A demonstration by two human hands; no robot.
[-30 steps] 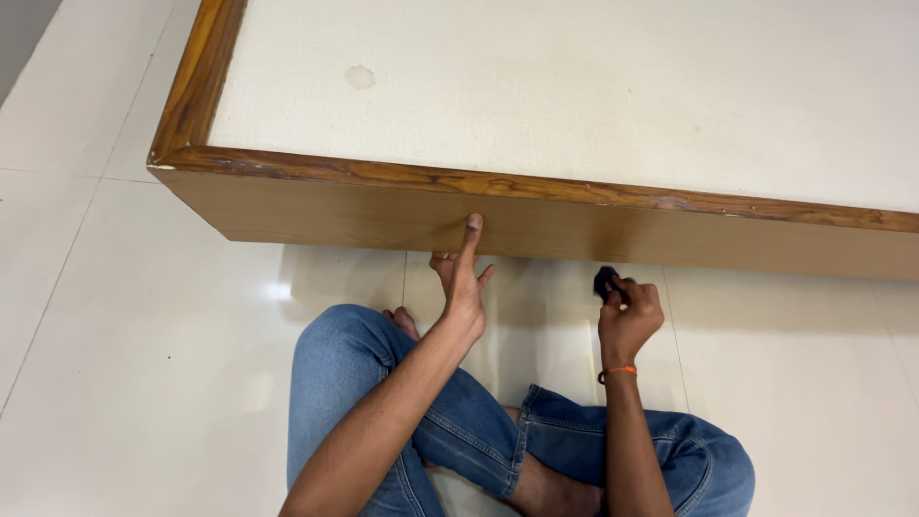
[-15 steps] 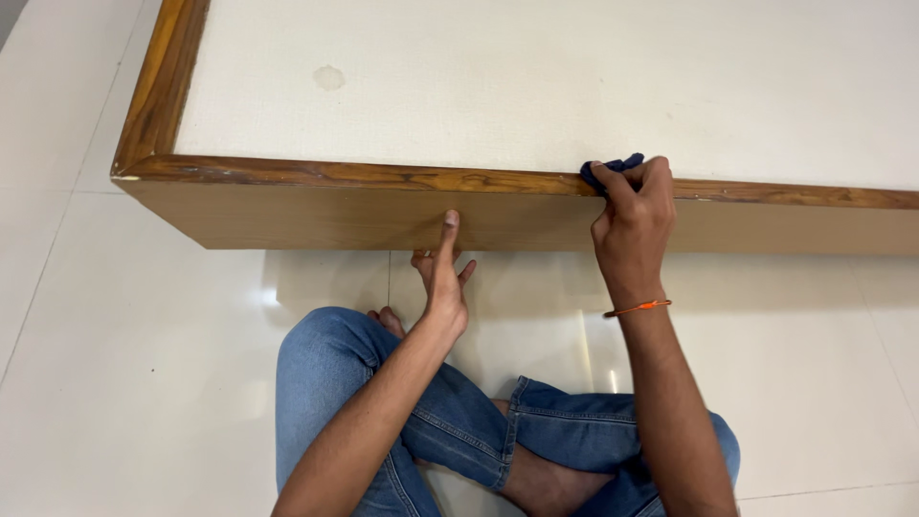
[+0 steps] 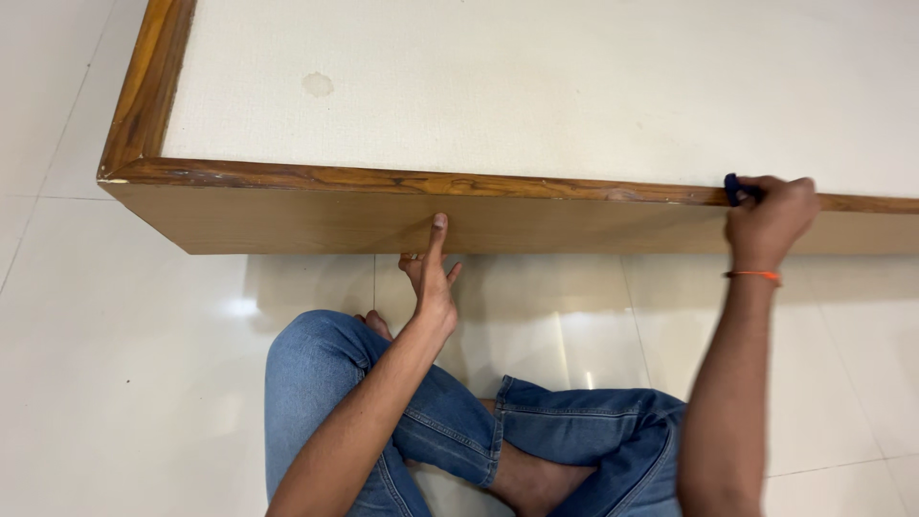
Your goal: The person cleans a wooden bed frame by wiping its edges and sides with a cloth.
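Note:
A low wooden platform [image 3: 316, 215] with a brown rim and a cream top stands on the floor in front of me. My left hand [image 3: 431, 273] rests its raised forefinger against the platform's front face, the other fingers spread and holding nothing. My right hand [image 3: 771, 220] is closed around a small dark blue cloth [image 3: 735, 189] and presses it on the wooden rim at the right. An orange thread band circles that wrist. I sit cross-legged in blue jeans [image 3: 383, 421] just below the platform.
Glossy white floor tiles [image 3: 124, 383] surround the platform on the left and front. A faint round stain [image 3: 318, 84] marks the cream top near its left end. My bare foot [image 3: 531, 483] lies between my knees.
My right hand rose from the floor with the blue cloth to the rim, then slid along it to the right. The left hand stayed against the front face.

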